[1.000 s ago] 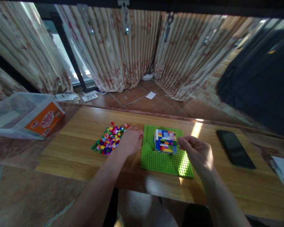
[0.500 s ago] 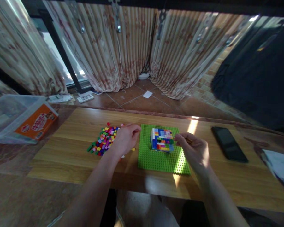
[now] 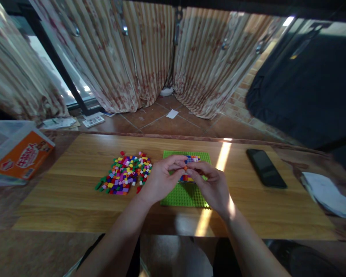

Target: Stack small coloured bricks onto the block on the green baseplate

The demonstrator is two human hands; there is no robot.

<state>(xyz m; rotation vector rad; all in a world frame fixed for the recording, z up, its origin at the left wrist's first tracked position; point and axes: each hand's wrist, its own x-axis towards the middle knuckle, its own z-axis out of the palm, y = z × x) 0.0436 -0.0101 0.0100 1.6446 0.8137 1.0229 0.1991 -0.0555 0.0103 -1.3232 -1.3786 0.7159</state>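
My left hand and my right hand meet fingertip to fingertip above a block of many-coloured toy bricks. A small orange brick shows between the pinched fingertips of both hands. The fingers hide much of the brick block. Under it lies a green studded baseplate. To the left of my left hand, a pile of loose small bricks in mixed colours is spread on the wooden table.
A black phone lies on the wooden table, right of the baseplate. Farther right are white papers. At the far left stands a clear plastic box with an orange label. Striped curtains hang beyond the table.
My left hand has moved right, from beside the loose bricks to over the brick block. My right hand has come left to meet it. The view has shifted slightly to the right.
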